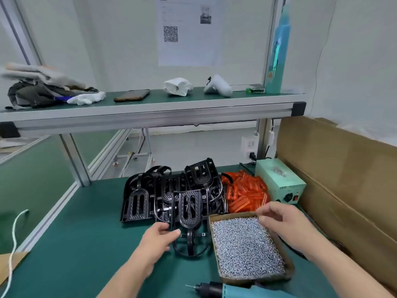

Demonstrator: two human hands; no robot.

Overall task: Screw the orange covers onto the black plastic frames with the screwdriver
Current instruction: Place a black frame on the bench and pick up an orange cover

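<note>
Left hand [159, 237] is pinching the nearest black slotted plastic frame [190, 211] at the pile's front, right hand [279, 220] is hovering loosely curled and empty over the cardboard screw tray [232, 215]; picking parts, probably needing a translucent orange cover [245, 194] next.

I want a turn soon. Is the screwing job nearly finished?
Barely started. Done: nothing; the orange covers sit loose in a pile. In hand: the left hand grips one black frame, the right hand hovers over the screw box. Left: all the screwing; the screwdriver lies untouched.
</note>
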